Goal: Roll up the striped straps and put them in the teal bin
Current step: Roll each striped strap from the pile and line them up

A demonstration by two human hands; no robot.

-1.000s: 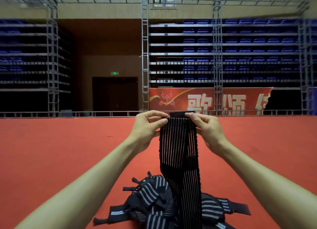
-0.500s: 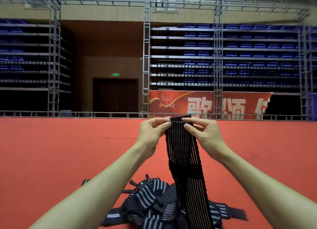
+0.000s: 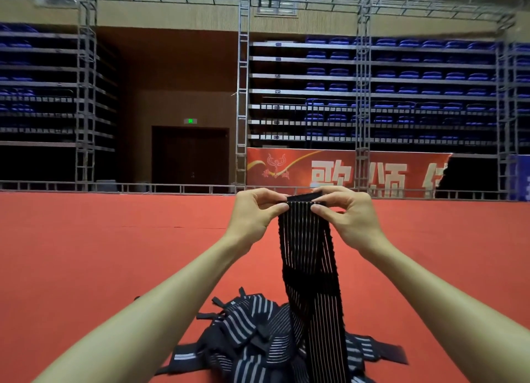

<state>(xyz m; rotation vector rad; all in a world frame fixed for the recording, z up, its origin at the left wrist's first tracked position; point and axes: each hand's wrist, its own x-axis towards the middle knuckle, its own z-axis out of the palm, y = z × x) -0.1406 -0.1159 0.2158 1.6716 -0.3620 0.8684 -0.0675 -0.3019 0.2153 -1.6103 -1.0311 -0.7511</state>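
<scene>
Strap (image 3: 311, 256): black with thin pale stripes, held up in front of you by its top end. It hangs straight down and its lower part runs into the pile below.

Left hand (image 3: 253, 215): your fingers are curled over the strap's top left corner, thumb pressed against the front face, pinching it.

Right hand (image 3: 344, 213): mirrors the left, with fingers over the top right corner and thumb on the front, pinching the strap. The two hands sit close together, with the strap's top edge (image 3: 304, 197) folded over between them.

Pile (image 3: 258, 339): more black striped straps heaped loosely on the red floor (image 3: 114, 253), just beneath your forearms, with several black tab ends sticking out to the left and right.

Background: metal truss (image 3: 242, 96) uprights, tiers of blue seats (image 3: 401, 76), a red banner (image 3: 329, 170) with pale characters, a dark doorway (image 3: 189, 156) under a green sign (image 3: 190, 121).
</scene>
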